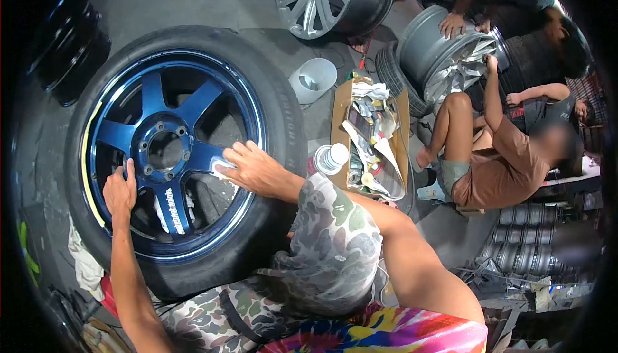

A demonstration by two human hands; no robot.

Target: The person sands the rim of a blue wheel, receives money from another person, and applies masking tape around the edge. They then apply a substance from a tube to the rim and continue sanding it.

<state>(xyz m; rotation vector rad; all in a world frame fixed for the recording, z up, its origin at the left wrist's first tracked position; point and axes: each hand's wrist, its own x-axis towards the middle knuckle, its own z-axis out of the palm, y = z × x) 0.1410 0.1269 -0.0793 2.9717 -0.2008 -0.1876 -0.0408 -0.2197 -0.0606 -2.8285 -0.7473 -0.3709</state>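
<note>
A blue spoked wheel rim [152, 89] sits inside a black tire [283, 115], tilted up in front of me. My left hand [120, 192] lies on the left of the wheel, between two spokes, thumb stretched toward the hub and the other fingers partly hidden. My right hand [257, 169] presses a small white cloth or pad [221, 163] against the right spoke; its exact kind is hard to make out. White lettering [172, 211] runs along the lower spoke. A yellow strip [85, 153] follows the rim's left edge.
Right of the tire are a white bucket [313, 77], a lidded container [331, 158] and a cardboard box [402, 111] of supplies. Farther off stand grey rims [370, 5], [418, 44]. A seated person [496, 166] and other people work there. Dark rims [71, 63] stack at left.
</note>
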